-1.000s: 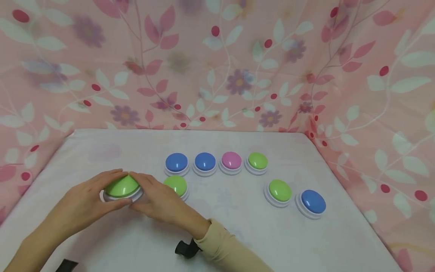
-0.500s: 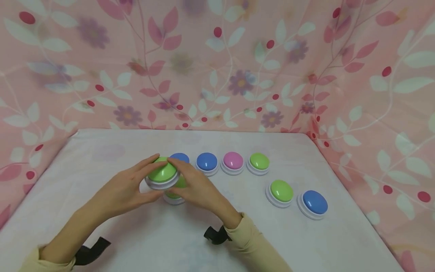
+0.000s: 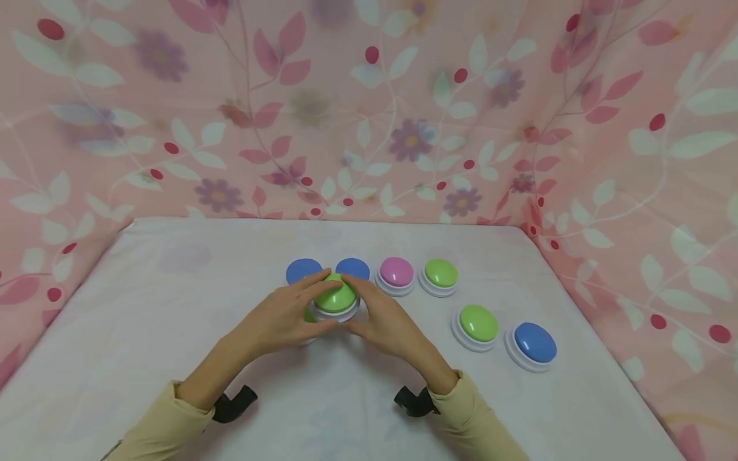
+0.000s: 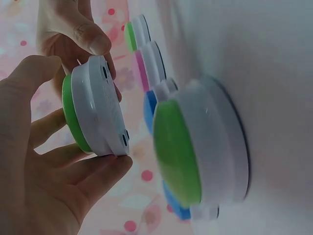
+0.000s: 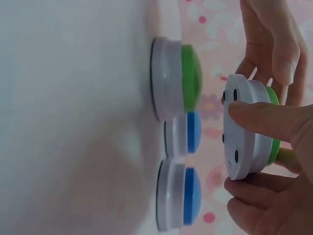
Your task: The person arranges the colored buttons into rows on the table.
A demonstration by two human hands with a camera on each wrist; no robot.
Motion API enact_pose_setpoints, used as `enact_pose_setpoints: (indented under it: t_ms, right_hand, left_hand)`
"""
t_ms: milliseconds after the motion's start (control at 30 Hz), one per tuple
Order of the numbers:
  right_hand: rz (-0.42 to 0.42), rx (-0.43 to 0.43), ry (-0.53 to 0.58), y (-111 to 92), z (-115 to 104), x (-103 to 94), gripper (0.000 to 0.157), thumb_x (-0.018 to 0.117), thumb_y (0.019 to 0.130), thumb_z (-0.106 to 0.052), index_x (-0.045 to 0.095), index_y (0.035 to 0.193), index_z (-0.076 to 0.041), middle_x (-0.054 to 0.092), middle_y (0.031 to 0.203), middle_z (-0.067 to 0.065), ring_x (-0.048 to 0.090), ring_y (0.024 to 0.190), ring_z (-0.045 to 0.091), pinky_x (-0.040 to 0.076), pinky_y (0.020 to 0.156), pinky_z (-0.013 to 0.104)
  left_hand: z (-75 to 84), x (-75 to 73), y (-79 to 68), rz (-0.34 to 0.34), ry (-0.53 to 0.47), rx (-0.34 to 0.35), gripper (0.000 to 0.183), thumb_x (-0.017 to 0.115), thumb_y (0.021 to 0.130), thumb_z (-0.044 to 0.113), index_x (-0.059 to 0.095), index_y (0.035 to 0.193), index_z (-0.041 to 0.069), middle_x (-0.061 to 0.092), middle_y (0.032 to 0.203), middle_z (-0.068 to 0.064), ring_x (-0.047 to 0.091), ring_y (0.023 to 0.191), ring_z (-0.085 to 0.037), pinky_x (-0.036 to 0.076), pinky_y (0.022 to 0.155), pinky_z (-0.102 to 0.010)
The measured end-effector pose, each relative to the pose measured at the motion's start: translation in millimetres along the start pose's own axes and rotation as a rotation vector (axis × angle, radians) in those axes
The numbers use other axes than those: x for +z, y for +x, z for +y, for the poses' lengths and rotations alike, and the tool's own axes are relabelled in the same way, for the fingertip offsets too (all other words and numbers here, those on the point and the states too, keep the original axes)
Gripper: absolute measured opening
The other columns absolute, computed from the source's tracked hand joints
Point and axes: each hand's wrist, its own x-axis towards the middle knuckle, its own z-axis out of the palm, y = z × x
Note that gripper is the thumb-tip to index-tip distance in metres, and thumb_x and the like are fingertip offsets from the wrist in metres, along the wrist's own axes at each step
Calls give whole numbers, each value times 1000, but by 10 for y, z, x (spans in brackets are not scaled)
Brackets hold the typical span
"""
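A push button with a green dome and white base is held up off the table between both hands. My left hand grips it from the left, fingers along its rim in the left wrist view. From the other side my right hand grips it, the thumb lying across the flat underside with its dark feet. Another green button sits on the table just beyond, mostly hidden behind the left hand in the head view. Two blue buttons stand in the back row, partly covered by the hands.
A pink button and a green button continue the back row rightward. Nearer on the right are a green button and a blue one. Floral cloth walls the white table behind and at the sides.
Both hands have lifted the green button from the table's left side and carried it rightward, past the other green button, to in front of the blue ones.
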Motion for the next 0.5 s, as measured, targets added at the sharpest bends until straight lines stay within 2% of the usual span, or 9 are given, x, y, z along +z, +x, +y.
enact_pose_setpoints:
  t_ms: [133,267,500]
  right_hand:
    - [1,46,-10,-99,140,-37,85,82,82,-21,36,153,-15,46,151,6,45,138,24,42,109,43]
    - [-5,94,-26,-206,244,-73,86,84,79,-19,38,152,-16,45,152,7,45,138,26,41,110,45]
    - [-52,79,-46,-249,348,-43,87,85,77,-13,39,151,-12,47,150,11,46,137,29,43,108,46]
  left_hand:
    - [42,175,120,-31,-26,-10,62,74,85,45,57,139,20,44,152,-12,53,130,-35,48,99,-53]
    - [88,321,197,-71,-72,9,62,73,86,43,56,140,19,42,154,-13,51,133,-35,48,101,-51]
    - [94,475,205,-116,-71,1,60,71,88,42,55,141,19,39,155,-15,55,129,-33,51,98,-49]
